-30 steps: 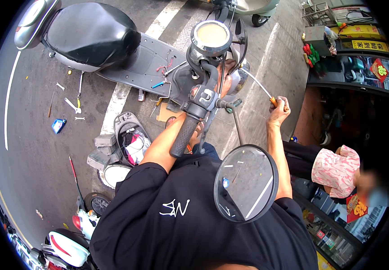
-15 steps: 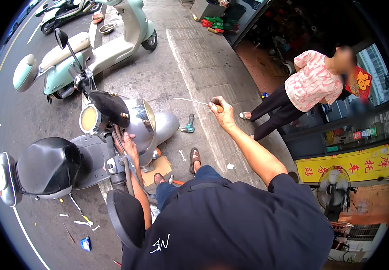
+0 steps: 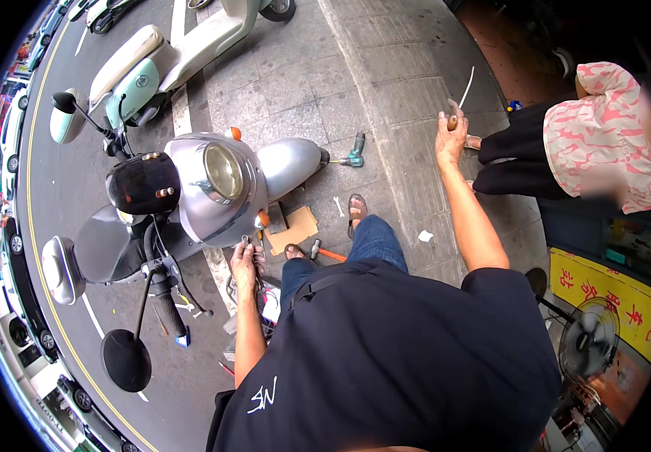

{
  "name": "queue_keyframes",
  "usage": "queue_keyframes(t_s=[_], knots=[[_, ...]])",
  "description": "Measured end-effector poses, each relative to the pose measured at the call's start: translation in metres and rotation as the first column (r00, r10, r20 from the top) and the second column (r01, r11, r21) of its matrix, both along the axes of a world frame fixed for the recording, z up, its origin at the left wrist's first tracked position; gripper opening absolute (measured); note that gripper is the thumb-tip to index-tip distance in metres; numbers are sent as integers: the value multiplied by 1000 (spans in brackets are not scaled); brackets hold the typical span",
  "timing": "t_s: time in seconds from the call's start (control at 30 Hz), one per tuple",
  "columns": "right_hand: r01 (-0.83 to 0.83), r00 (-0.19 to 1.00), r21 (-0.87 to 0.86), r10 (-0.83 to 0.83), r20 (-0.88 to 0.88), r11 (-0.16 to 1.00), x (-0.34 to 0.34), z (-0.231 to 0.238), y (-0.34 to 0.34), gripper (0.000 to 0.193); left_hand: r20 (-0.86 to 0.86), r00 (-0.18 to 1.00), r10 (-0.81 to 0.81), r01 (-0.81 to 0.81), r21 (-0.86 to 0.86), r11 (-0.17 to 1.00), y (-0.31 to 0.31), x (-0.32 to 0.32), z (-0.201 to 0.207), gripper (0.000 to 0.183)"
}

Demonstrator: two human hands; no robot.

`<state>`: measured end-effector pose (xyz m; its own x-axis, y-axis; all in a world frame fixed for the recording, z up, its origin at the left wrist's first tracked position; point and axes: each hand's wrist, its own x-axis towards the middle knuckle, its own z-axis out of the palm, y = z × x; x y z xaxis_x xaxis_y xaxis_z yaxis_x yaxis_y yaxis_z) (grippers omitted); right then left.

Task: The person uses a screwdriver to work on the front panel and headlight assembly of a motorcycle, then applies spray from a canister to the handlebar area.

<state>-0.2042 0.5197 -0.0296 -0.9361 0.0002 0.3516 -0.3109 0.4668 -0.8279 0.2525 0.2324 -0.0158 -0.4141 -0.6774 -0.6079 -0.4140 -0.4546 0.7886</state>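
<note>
Silver scooter (image 3: pixel 212 188): left hand (image 3: pixel 244 260) pinching small part at front panel; right hand (image 3: pixel 450 139) gripping thin white rod (image 3: pixel 465 79).

Bright, even daylight; soft shadows lie under the scooter (image 3: pixel 212 188). Fisheye bending warps the edges, with black corners.
</note>
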Motion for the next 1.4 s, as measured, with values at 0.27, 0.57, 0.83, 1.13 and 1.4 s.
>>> queue_keyframes(t_s=[0.27,0.57,0.83,1.13,1.4], knots=[[-214,913,330,68,403,919,63,-67,37,25,2,965,-264,261,121,958,13,-13,-19,30],[-892,156,-91,491,857,442,285,15,-46,72,-318,907,277,-32,604,797,57,24,-68,29],[-867,-9,-134,253,967,479,414,-15,-73,76,-421,802,425,-45,665,745,123,75,-52,42],[-668,-287,-357,216,933,653,447,-15,-14,37,-311,798,517,-139,739,659,188,116,-38,65],[-803,-249,-374,308,918,464,390,-39,31,58,-343,894,287,22,675,737,217,77,-50,63]])
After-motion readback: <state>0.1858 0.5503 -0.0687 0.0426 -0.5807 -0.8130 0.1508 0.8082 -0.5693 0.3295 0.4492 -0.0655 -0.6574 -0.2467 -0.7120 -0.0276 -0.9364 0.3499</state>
